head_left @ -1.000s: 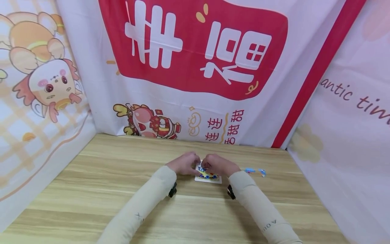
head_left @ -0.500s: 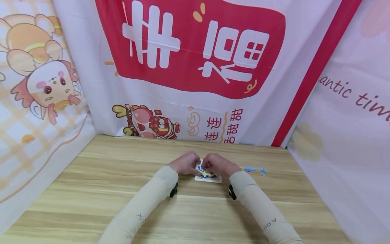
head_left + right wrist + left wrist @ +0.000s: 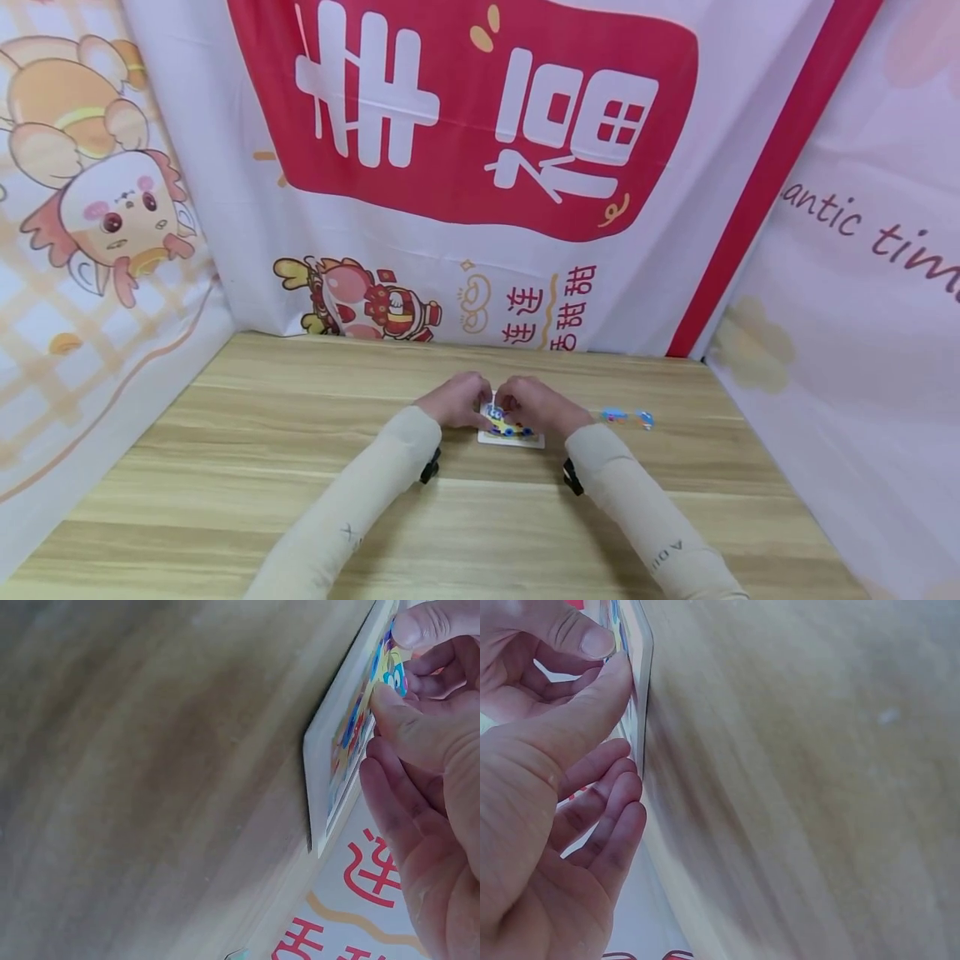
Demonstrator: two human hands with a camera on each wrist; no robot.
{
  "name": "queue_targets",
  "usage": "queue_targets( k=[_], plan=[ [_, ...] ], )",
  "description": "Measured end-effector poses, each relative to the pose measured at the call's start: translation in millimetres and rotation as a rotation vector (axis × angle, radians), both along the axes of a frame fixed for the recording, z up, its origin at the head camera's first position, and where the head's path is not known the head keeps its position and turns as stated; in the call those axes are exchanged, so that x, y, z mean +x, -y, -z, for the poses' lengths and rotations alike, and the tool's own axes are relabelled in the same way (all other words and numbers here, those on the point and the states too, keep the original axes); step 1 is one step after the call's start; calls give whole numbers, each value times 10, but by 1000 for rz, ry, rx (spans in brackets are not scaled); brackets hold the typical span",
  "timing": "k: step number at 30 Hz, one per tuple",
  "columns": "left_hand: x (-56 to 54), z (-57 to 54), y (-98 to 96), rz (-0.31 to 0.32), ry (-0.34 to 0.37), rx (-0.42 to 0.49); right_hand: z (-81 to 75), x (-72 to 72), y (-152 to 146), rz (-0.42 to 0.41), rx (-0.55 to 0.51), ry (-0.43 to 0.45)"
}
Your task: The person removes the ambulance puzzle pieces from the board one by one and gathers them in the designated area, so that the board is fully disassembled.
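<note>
A small jigsaw puzzle board (image 3: 512, 441) with a pale rim lies flat on the table, its picture yellow, blue and red. Both hands meet over its far part. My right hand (image 3: 537, 403) pinches a colourful puzzle piece (image 3: 394, 673) with a printed eye, tilted up from the board in the right wrist view. From the left, my left hand (image 3: 456, 401) holds the same piece, its thumb near the upper end. The left hand's other fingers (image 3: 622, 802) curve beside the board's edge. Part of the piece is hidden behind the fingers.
Two loose blue puzzle pieces (image 3: 614, 414) lie on the wooden table (image 3: 480, 533), right of the board. Printed cloth (image 3: 465, 275) hangs along the table's back edge and both sides. Each wrist wears a small black device (image 3: 573, 477).
The head view has shifted slightly. Both hands stay at the board with only slight finger movement, and the loose pieces have not moved on the table.
</note>
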State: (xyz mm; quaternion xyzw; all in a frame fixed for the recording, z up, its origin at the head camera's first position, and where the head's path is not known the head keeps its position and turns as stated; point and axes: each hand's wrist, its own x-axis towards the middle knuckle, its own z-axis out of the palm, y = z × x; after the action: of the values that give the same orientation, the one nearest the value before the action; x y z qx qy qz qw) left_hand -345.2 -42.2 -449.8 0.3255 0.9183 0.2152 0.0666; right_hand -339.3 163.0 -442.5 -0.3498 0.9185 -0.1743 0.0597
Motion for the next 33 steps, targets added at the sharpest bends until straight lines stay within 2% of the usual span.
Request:
queue_targets(
  k=[7, 15, 20, 26, 33],
  plan=[
    [36, -51, -14, -15, 7, -12, 5, 26, 15, 13, -46, -30],
    [52, -63, -32, -2, -14, -14, 46, 40, -45, 88, -151, 34],
    [55, -74, -26, -30, 10, -20, 22, 33, -124, 140, -196, 52],
    [79, -111, -21, -38, 19, -15, -5, 51, -317, 203, -242, 65],
    [93, -113, -27, -46, 22, -23, -108, 99, -724, 183, -225, 70]
  ],
)
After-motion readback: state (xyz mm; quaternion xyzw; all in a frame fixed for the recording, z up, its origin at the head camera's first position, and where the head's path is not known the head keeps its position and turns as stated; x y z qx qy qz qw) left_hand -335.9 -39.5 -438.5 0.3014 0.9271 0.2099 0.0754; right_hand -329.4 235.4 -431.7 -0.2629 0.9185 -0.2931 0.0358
